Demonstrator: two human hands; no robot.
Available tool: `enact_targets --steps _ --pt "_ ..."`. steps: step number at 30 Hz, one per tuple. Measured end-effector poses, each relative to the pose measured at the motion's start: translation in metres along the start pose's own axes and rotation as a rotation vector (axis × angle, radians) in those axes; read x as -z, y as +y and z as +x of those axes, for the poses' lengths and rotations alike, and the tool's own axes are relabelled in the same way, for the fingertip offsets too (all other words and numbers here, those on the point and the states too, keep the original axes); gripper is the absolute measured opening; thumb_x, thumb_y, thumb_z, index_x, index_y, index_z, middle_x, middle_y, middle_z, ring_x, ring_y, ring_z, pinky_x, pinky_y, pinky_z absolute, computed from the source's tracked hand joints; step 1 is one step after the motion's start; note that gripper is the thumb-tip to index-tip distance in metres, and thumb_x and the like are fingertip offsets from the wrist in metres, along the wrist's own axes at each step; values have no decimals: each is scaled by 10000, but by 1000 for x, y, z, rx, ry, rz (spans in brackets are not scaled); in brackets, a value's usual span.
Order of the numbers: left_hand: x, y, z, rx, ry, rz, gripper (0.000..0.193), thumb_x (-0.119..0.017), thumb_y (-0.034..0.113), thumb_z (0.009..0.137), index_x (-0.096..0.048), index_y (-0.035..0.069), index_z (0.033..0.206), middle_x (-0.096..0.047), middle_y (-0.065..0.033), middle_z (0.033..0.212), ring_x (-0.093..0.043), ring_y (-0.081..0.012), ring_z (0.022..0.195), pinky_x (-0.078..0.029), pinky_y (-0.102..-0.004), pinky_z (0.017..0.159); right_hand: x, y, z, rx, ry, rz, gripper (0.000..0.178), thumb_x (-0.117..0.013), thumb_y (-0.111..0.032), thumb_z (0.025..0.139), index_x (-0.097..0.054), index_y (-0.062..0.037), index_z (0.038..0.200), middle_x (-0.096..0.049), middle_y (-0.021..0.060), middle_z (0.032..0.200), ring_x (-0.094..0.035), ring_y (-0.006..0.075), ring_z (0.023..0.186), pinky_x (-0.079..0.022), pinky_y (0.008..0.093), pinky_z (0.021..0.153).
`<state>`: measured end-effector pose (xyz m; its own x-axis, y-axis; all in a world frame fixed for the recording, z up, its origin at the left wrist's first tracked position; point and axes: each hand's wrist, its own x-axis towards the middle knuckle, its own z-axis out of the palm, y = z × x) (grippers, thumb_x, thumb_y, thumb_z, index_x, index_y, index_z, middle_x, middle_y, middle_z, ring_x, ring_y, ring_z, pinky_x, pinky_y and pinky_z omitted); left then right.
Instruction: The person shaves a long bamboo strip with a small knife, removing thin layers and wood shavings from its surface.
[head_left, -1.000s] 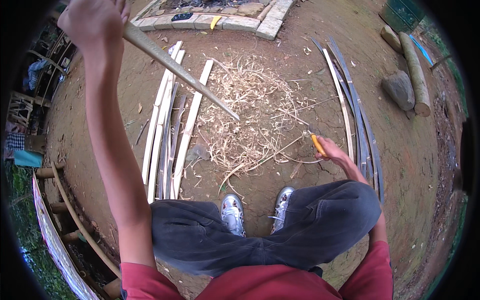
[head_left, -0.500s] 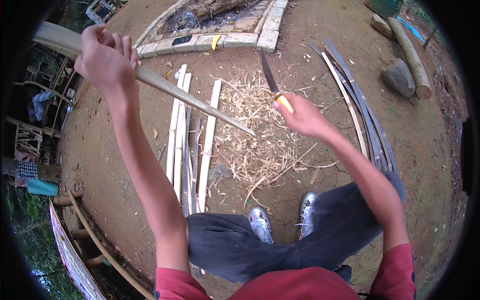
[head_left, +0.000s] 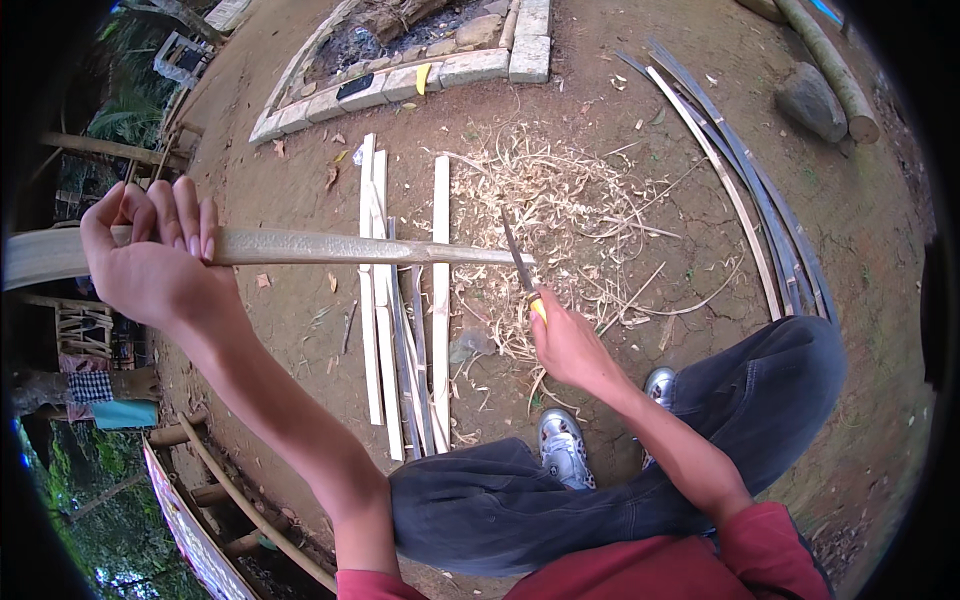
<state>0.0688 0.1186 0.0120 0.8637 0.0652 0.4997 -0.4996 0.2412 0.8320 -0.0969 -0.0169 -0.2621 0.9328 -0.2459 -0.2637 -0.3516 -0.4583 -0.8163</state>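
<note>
Left hand (head_left: 155,265) — grip curled around a long, pale bamboo-like strip (head_left: 320,248), flat-faced, fibrous, narrowing to the right, held above the ground. Right hand (head_left: 572,345) — grip closed around the yellow handle (head_left: 539,308) of a knife (head_left: 516,250); slim dark blade crosses at the strip's tip, can't tell if touching. Below: thin, curly, straw-coloured shavings (head_left: 560,185) on cracked brown earth (head_left: 640,90). Straight pale slats (head_left: 441,300) lie left of them, long bowed dark strips (head_left: 750,190) right. Rough block edging (head_left: 470,66) beyond.
</note>
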Motion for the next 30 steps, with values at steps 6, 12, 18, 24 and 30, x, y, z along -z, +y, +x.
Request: enact_targets --steps 6,12,18,24,30 --pt "-17 -4 1 -23 60 59 327 -438 199 893 -261 141 624 -187 2 534 -189 -98 438 -165 -229 355 -13 1 5 184 76 70 435 -470 -118 976 -394 43 1373 -617 255 703 -544 378 630 -442 467 773" --pt "-25 -2 2 20 66 49 321 -462 173 867 -254 131 626 -197 -5 562 -226 -110 462 -181 -235 348 -14 8 15 170 149 109 431 -483 -114 969 -412 12 1375 -608 210 634 -570 356 604 -452 471 735" --pt "-26 -1 1 27 68 60 346 -452 178 887 -238 140 618 -192 1 539 -200 -103 439 -167 -227 334 -13 9 16 -72 16 168 392 -443 -93 991 -416 85 1339 -463 66 456 -495 218 434 -484 476 809" --pt "-32 10 -11 65 56 41 358 -437 180 901 -226 137 615 -198 0 545 -191 -106 430 -177 -235 317 -17 4 11 353 308 221 401 -466 -120 984 -428 62 1339 -560 146 503 -522 315 418 -462 441 489" --pt "-38 13 -21 -6 30 124 316 -400 177 922 -264 133 640 -233 -3 562 -210 -103 438 -177 -215 323 -13 3 -7 114 66 228 432 -484 -162 978 -413 39 1354 -569 161 519 -603 347 485 -472 481 522"
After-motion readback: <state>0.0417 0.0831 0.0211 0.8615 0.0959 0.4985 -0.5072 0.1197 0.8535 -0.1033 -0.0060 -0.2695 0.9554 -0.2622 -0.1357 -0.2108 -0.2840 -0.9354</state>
